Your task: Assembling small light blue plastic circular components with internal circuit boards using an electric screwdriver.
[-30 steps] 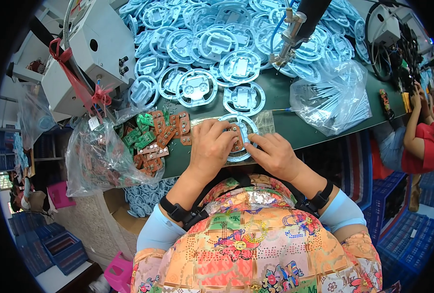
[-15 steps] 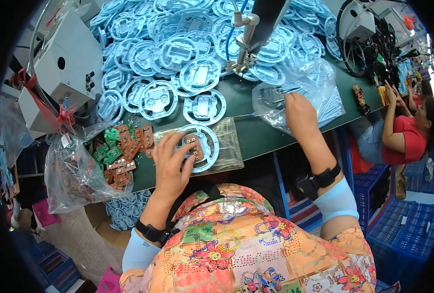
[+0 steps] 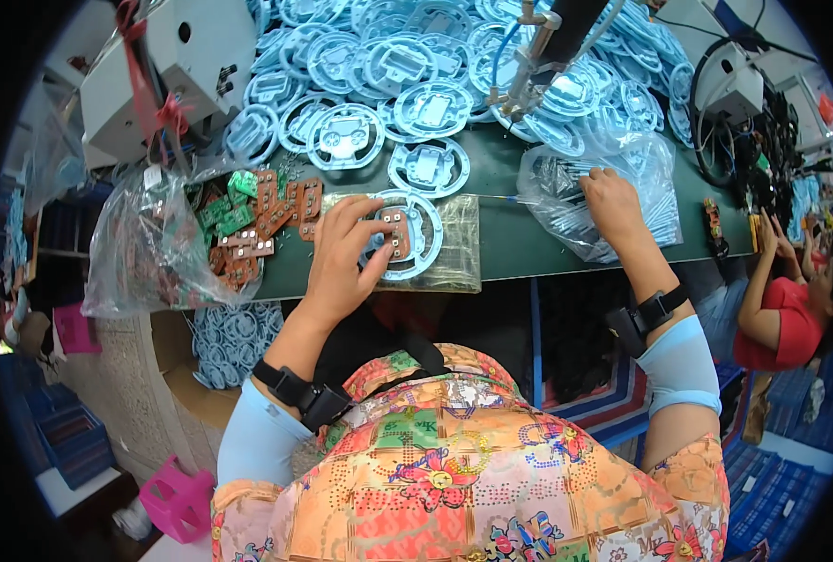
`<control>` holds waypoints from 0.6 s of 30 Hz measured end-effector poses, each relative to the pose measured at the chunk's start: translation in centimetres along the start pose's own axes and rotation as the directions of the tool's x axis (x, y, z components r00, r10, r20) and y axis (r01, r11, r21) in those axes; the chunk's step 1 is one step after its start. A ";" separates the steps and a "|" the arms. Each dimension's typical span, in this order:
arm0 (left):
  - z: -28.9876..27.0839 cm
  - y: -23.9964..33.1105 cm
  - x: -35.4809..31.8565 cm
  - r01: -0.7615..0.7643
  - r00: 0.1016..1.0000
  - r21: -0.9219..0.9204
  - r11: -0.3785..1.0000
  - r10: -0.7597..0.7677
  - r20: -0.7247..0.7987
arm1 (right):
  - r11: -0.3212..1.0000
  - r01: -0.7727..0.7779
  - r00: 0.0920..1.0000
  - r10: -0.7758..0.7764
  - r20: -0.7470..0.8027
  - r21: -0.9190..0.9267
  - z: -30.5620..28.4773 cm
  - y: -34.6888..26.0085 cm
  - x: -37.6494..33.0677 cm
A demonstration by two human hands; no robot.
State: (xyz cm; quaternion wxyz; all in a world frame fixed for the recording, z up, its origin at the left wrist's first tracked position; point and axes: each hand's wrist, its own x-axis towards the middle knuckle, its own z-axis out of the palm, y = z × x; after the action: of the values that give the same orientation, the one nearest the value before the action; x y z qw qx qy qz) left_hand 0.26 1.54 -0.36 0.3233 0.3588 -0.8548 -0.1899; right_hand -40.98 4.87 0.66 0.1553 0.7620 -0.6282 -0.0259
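A light-blue plastic ring like a toy steering wheel (image 3: 425, 248) lies on a cloudy plastic-wrapped pad (image 3: 459, 248) in front of me. Inside it sits a small brown circuit board (image 3: 395, 232). My left hand (image 3: 346, 251) grips the ring's left side, thumb and fingertips at the board's edge. Over to the right, my right hand (image 3: 613, 206) is closed above a clear plastic bag (image 3: 566, 220) filled with thin pale sticks or wires. Whatever its fingertips pinch is hidden. A thin rod with a blue-and-yellow part (image 3: 505, 198) lies between pad and bag.
Many blue rings (image 3: 379, 61) are heaped across the back. Brown and green boards (image 3: 238, 220) spill from a bag at left, near a grey machine box (image 3: 154, 75). A metal tool arm (image 3: 526, 80) hangs over the heap. At right sits a co-worker in red (image 3: 777, 314).
The view has shifted, so the bench sits higher and farther right in the picture. My left hand stays on the ring and my right hand stays at the stick bag.
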 end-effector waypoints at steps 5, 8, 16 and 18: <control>0.2 -0.2 0.0 -0.015 1.000 -0.005 1.000 0.015 -0.023 | 0.997 0.012 0.989 -0.001 -0.148 0.075 -0.7 0.7 -0.3; 0.1 -0.1 -0.3 -0.048 0.998 -0.023 0.999 0.047 -0.031 | 0.960 0.121 0.899 0.002 -0.438 0.252 -4.7 -2.7 0.8; -1.1 1.3 -0.1 -0.008 0.993 0.078 0.997 -0.001 0.117 | 0.685 0.060 0.986 0.071 -0.149 0.726 -6.7 -13.8 -0.1; -0.8 1.3 0.1 0.017 0.991 0.036 0.999 -0.021 0.129 | 0.639 0.080 0.983 0.078 -0.168 0.765 -5.1 -14.2 -0.2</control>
State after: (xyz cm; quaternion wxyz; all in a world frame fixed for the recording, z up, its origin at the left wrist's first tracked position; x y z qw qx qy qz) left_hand 0.14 2.25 0.96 0.2591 0.3596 -0.8736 -0.2010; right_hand -26.39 8.44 1.62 -0.1253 0.7548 -0.5618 0.3146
